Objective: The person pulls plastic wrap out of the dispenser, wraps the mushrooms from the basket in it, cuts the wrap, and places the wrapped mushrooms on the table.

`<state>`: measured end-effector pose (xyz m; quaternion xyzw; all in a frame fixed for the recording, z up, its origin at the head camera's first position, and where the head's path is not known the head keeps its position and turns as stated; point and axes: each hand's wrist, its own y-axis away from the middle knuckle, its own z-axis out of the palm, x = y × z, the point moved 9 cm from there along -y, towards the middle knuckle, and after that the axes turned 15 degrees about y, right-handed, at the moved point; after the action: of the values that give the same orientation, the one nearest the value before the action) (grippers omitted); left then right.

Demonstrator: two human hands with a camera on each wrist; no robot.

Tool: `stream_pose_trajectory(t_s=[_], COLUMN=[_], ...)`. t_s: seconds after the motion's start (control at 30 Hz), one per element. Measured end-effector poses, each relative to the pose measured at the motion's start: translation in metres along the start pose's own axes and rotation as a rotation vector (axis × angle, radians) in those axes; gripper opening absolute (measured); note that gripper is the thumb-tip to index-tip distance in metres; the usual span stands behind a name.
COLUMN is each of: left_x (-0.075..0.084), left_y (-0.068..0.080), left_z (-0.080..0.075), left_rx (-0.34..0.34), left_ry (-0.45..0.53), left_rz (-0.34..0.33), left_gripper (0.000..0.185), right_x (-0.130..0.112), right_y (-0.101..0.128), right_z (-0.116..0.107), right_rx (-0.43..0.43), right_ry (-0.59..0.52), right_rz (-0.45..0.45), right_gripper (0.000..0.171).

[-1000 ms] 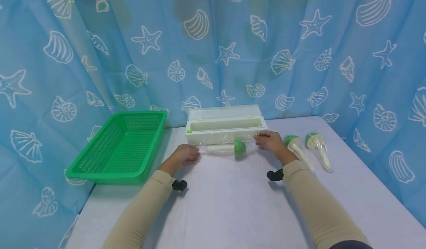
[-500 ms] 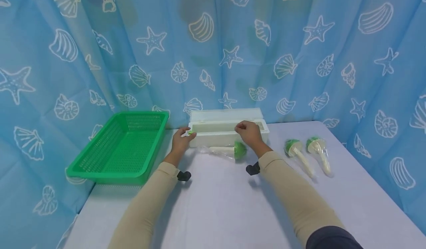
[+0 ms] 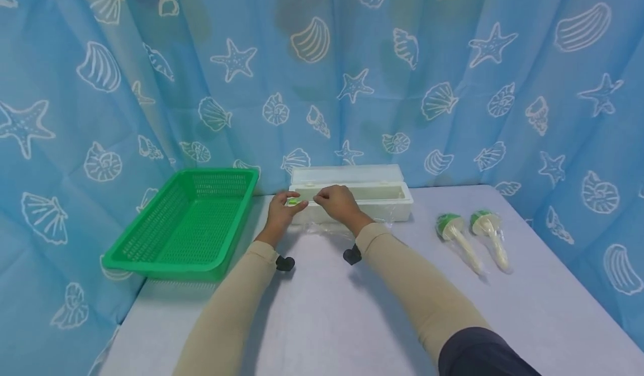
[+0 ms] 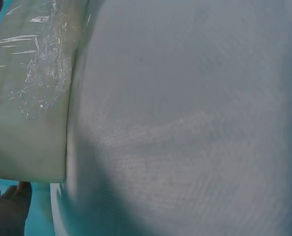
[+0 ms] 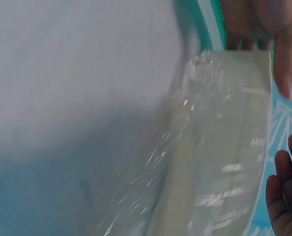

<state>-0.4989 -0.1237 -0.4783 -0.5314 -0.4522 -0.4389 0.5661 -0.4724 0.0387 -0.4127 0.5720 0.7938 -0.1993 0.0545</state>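
Observation:
A long white cling-film dispenser [image 3: 372,208] stands at the back of the table with its lid up. A green slider [image 3: 293,201] sits at its left end. Clear film [image 5: 205,98] hangs over its front. My left hand [image 3: 282,213] is at the left end, thumb and fingers apart near the slider. My right hand [image 3: 338,204] is over the front edge, left of the middle, fingers bent; in the right wrist view they hold nothing visible. A film-wrapped cream stem [image 5: 178,182] lies along the dispenser's foot; in the head view my right arm hides its green cap.
Two wrapped mushroom-shaped things, a left one [image 3: 460,242] and a right one [image 3: 493,239], with green caps and cream stems, lie on the right of the white table [image 3: 312,309]. A green mesh basket [image 3: 241,231] stands at the left. A blue shell-print curtain [image 3: 322,85] hangs behind.
Both hands have left the ends of the wrapped thing and moved up to the dispenser. The right hand has then moved left along its front edge, towards the left hand and the slider.

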Motion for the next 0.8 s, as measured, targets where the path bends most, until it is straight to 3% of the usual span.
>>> stream_pose_trajectory(t_s=[0.17, 0.5, 0.8], left_x=[0.013, 0.002, 0.005], left_y=[-0.003, -0.006, -0.010], left_z=[0.004, 0.001, 0.002], left_rx=[-0.034, -0.075, -0.129], left_ry=[-0.107, -0.083, -0.089], left_rz=[0.106, 0.038, 0.125], left_gripper=[0.029, 0.024, 0.018], right_x=[-0.024, -0.049, -0.061], right_y=[-0.011, -0.026, -0.034], right_z=[0.006, 0.019, 0.026], right_rx=[-0.019, -0.018, 0.006], right_ry=[0.057, 0.172, 0.296], right_rz=[-0.044, -0.053, -0.020], right_gripper=[0.024, 0.031, 0.039])
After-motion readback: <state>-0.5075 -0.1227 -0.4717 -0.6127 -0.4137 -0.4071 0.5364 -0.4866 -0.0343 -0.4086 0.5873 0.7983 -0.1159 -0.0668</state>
